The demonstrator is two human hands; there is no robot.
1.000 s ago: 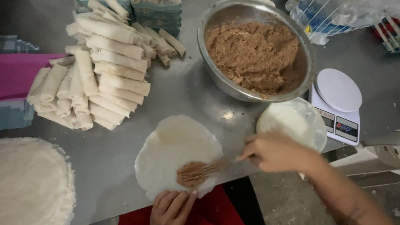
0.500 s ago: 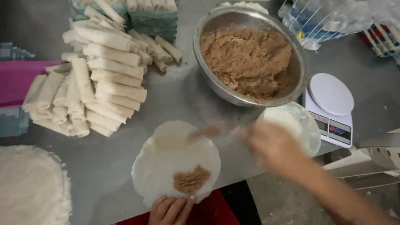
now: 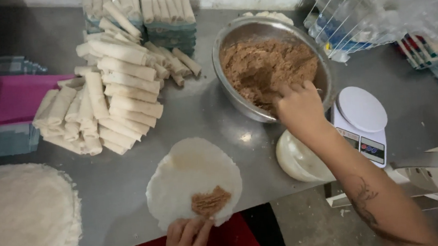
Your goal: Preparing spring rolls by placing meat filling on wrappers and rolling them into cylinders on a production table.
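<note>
A round white wrapper (image 3: 186,172) lies flat on the steel table (image 3: 115,199) near its front edge, with a small lump of brown filling (image 3: 210,201) on its near side. My left hand (image 3: 185,240) pins the wrapper's near edge with its fingers. My right hand (image 3: 298,106) reaches over the near rim of a steel bowl (image 3: 221,81) of brown filling (image 3: 261,62). Its fingers are curled down into the filling, and the utensil it carried is hidden under them.
A pile of finished rolls (image 3: 118,105) lies at the back left. A thick stack of wrappers (image 3: 23,221) sits at the front left. A white kitchen scale (image 3: 361,112) and a small white bowl (image 3: 297,161) are at the right, with a wire basket (image 3: 340,14) behind them.
My right hand dropped filling on the wrapper with a utensil, then swung back and right to the steel bowl. My left hand stayed on the wrapper's edge.
</note>
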